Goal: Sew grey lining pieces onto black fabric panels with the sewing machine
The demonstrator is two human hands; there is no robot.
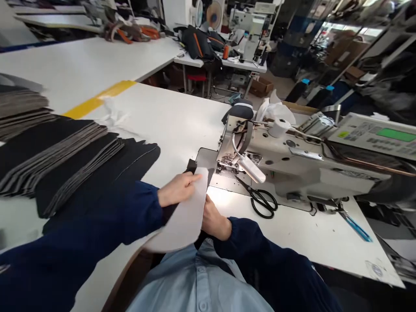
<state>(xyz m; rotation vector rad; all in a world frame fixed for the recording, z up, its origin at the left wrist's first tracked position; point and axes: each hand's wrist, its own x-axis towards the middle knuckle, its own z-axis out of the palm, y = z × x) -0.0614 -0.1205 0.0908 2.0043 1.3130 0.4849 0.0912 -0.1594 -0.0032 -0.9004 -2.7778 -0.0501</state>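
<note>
A long white panel (pixel 186 221) with rounded corners is held slantwise in front of my body, at the table edge. My left hand (pixel 179 189) lies over its upper left part, the index finger stretched along the surface and the other fingers folded at its edge. My right hand (pixel 216 220) grips the panel's right edge, its fingers partly hidden behind. Black fabric (pixel 191 165) shows beside and beneath the panel. Just beyond is a sewing machine (pixel 276 151), its needle area right of the panel's top. Black-handled scissors (pixel 260 200) lie open by the machine bed.
Stacks of dark cut fabric pieces (pixel 74 160) cover the table's left side. A yellow stripe (pixel 100 99) crosses the white table (pixel 172 108). A lamp (pixel 251 169) hangs low before the machine. Blue-handled snips (pixel 355 225) lie right. Another machine table stands behind.
</note>
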